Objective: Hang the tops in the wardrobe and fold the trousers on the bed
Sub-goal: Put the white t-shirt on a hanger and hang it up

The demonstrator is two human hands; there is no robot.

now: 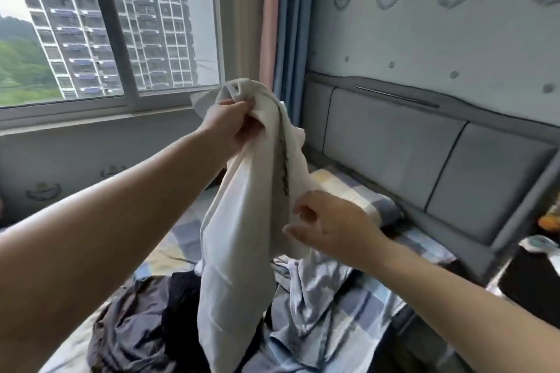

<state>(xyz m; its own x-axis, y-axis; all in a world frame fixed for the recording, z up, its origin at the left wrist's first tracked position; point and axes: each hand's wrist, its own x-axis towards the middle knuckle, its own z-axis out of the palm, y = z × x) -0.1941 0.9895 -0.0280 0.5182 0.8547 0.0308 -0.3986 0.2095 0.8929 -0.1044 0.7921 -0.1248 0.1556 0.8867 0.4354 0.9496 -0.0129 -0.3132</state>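
Note:
My left hand [233,124] grips the bunched top end of a white garment [239,236] with a dark printed line, lifted above the bed. The cloth hangs down in a long fold over the pile below. My right hand [330,221] is at the garment's right edge halfway down, fingers curled and pinching the fabric. Beneath lie a dark grey garment [130,324], a black one [181,291] and a light blue checked one [315,297], all heaped on the bed [363,306]. The wardrobe is out of view.
A checked pillow [363,200] lies against the grey padded headboard [424,145]. A dark bedside table [536,275] with small items stands at the right. The window [106,24] and blue curtain [291,39] are behind the bed.

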